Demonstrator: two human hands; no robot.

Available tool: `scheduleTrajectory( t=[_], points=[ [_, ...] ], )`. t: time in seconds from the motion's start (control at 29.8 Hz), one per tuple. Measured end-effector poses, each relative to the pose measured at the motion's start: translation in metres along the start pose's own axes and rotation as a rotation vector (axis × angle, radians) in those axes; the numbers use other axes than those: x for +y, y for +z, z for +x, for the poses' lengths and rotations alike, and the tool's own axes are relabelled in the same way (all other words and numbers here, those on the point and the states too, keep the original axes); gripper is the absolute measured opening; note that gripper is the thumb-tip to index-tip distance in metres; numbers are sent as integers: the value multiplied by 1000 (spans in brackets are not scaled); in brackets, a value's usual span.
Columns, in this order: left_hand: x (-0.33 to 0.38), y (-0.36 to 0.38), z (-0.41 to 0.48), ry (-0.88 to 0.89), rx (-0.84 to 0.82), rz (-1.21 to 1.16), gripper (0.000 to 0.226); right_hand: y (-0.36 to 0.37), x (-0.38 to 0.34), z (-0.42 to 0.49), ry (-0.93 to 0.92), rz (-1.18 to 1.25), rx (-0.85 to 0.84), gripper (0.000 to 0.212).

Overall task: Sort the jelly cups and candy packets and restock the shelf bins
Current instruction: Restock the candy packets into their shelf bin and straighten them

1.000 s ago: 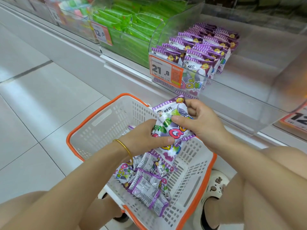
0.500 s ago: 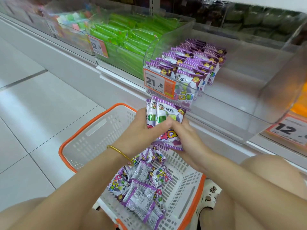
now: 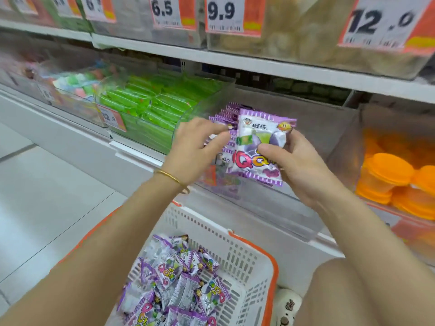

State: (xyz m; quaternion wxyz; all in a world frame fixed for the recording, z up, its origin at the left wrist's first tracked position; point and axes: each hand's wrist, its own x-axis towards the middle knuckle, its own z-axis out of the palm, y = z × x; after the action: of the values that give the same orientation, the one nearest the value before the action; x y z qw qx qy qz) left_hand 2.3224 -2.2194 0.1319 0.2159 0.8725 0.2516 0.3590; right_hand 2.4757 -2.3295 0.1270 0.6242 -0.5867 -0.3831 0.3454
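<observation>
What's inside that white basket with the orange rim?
A loose heap of purple candy packets. The basket floor beneath them is covered, and the left forearm hides its left side.

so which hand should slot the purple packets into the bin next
Right, probably. The right hand grips the purple packets above the clear bin. The left hand carries nothing that I can make out; its fingers sit at the shelved row, better for steadying it.
</observation>
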Motion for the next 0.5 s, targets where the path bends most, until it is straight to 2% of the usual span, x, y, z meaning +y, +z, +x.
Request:
scheduleTrajectory(
  t=[0.03, 0.1, 0.17, 0.2, 0.34, 0.5],
  points=[
    [-9, 1, 17, 49, -31, 145, 49, -6, -2, 5, -11, -1, 54, 49],
    [-21, 6, 45, 65, -202, 374, 33, -15, -2, 14, -1, -3, 96, 52],
    [-29, 16, 63, 87, -345, 519, 16, -18, 0, 22, 49, 34, 86, 54],
    [-31, 21, 69, 98, -397, 571, 13, -18, 1, 25, 67, 61, 69, 49],
    [-34, 30, 81, 77, -509, 591, 17, -18, 4, 32, 163, 141, -26, 28],
    [-43, 32, 90, 75, -550, 544, 8, -17, 11, 35, 235, 301, -71, 26]
  ],
)
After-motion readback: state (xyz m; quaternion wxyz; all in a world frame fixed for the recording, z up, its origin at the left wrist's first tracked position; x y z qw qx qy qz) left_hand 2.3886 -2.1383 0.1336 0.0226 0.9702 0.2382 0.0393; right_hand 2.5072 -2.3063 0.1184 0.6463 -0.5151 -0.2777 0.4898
